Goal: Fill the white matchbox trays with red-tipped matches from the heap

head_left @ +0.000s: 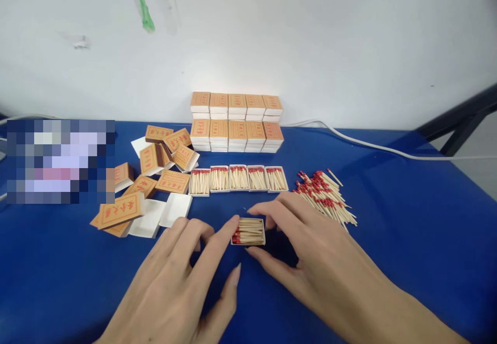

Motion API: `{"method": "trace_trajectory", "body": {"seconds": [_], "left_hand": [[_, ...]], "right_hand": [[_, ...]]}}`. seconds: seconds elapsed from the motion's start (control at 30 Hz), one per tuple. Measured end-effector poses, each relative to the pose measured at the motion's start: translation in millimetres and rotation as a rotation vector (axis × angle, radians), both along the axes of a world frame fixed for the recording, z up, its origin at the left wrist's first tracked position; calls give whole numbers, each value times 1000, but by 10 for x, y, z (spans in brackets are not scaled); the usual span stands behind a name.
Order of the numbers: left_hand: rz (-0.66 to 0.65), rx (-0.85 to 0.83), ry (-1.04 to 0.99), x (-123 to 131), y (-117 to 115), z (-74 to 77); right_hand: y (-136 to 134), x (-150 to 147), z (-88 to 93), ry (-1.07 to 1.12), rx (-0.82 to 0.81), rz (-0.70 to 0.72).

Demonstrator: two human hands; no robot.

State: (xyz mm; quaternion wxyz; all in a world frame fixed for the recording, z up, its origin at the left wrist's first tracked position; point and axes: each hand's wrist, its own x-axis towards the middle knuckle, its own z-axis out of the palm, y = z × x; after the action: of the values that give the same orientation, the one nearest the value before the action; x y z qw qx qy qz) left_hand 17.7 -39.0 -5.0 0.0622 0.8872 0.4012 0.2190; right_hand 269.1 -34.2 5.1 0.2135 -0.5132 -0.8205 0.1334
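A small white tray (250, 231) full of matches lies sideways on the blue table, with red heads showing at its left end. My left hand (182, 271) is open at its left, the index fingertip on the tray's upper left corner and the thumb apart below. From the right my right hand (306, 245) reaches in, open, with index finger and thumb spread around the tray's right part. Behind it stands a row of several filled trays (238, 178), match heads facing away. A loose heap of red-headed matches (326, 196) lies just beyond my right hand.
Stacked orange matchboxes (236, 132) stand in two rows near the white wall (310, 39). Scattered orange sleeves (121, 210) and white trays (175, 209) lie at the left on the blue table (407, 220). A white cable (361, 145) runs along the back right.
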Motion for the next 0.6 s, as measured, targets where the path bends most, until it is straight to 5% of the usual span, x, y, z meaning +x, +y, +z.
{"method": "trace_trajectory", "body": {"seconds": [0.2,0.6], "left_hand": [[93,-56,-62,8,36,52],[117,-92,-113,2,21,34]], "right_hand": [[12,-4,-54,49,-141,14],[53,-61,-48,204,-119,-40]]}}
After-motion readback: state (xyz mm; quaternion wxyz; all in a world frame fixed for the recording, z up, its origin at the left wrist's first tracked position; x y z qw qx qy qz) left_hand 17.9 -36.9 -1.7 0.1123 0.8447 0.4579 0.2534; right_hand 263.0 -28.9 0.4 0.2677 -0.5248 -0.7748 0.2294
